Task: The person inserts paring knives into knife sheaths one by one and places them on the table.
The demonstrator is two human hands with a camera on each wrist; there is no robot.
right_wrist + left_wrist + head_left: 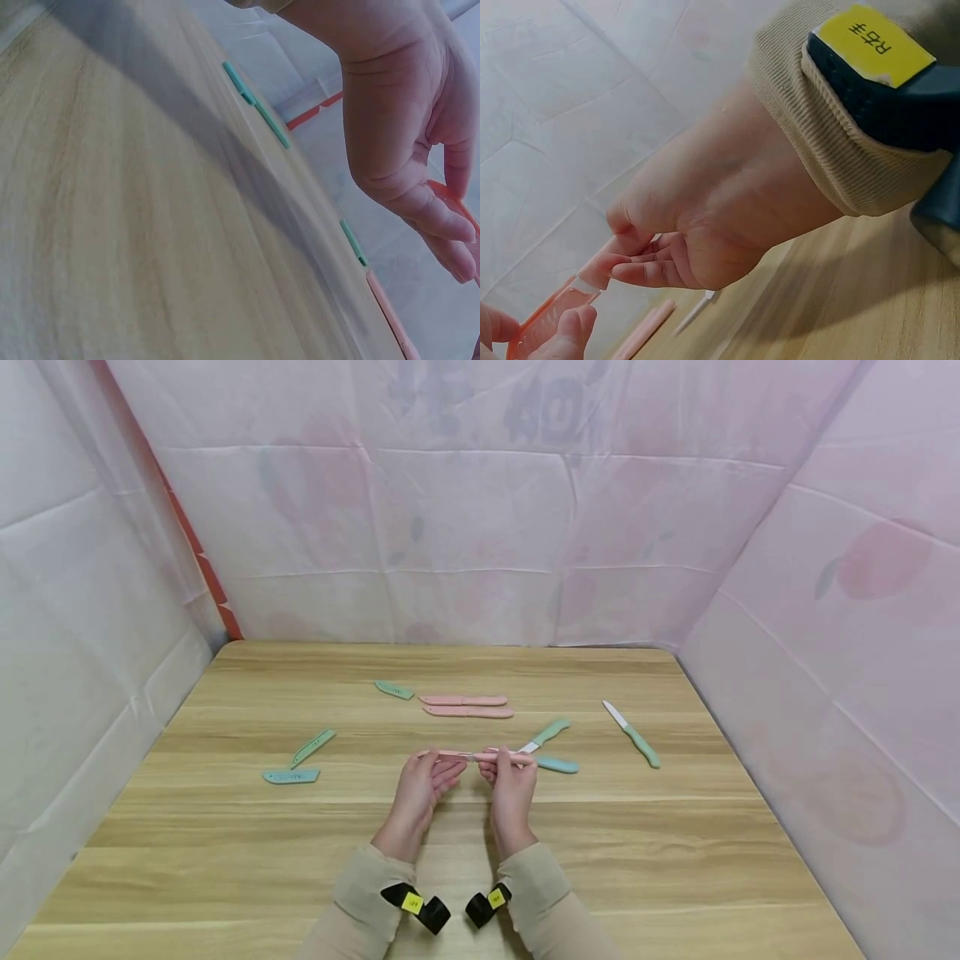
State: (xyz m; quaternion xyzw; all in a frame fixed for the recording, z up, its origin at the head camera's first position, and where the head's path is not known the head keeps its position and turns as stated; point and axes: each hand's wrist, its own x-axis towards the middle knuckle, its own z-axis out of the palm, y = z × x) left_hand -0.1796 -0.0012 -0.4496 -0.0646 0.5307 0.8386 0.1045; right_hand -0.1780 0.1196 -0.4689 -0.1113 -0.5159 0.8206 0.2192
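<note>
In front of the body, both hands meet over the table. My left hand point(414, 797) pinches a pink blade sheath point(448, 754) between thumb and fingers. The right hand point(513, 793) grips the pink handle of a paring knife point(519, 759). A short stretch of its blade point(471, 757) shows between handle and sheath, the rest being hidden inside the sheath. In the left wrist view the sheath point(549, 319) points toward the lower left. Just beyond the right hand lie a green-handled knife point(553, 732) and a blue-handled knife point(558, 765), partly covered by that hand.
Two pink sheathed knives point(468, 712) lie side by side behind the hands, near a green sheath point(393, 690). Another green sheath point(312, 748) and a blue sheath point(291, 777) are at left. A bare-bladed green knife point(642, 747) lies right. Fabric walls point(465, 527) enclose the table.
</note>
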